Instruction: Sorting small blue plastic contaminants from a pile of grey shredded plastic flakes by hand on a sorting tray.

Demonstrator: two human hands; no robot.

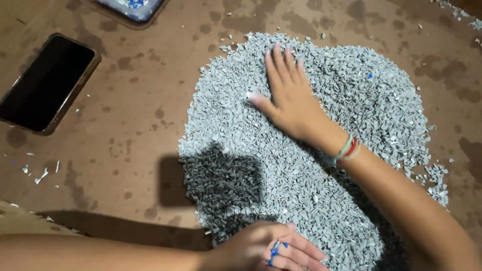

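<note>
My right hand (286,98) lies flat, fingers spread, on a broad heap of small grey chips (311,165) at the table's middle. My left hand (271,251) pinches blue bits (274,249) at the heap's near edge.

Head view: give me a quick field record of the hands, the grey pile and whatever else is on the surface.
right hand: flat, palm down, fingers spread on the grey chip pile
left hand: at the pile's near edge, small blue pieces between its fingers
right wrist: thin red and pale bands
brown surface: stained, a few stray chips
phone: dark screen, left of the pile
container: top edge, blue bits inside
</note>
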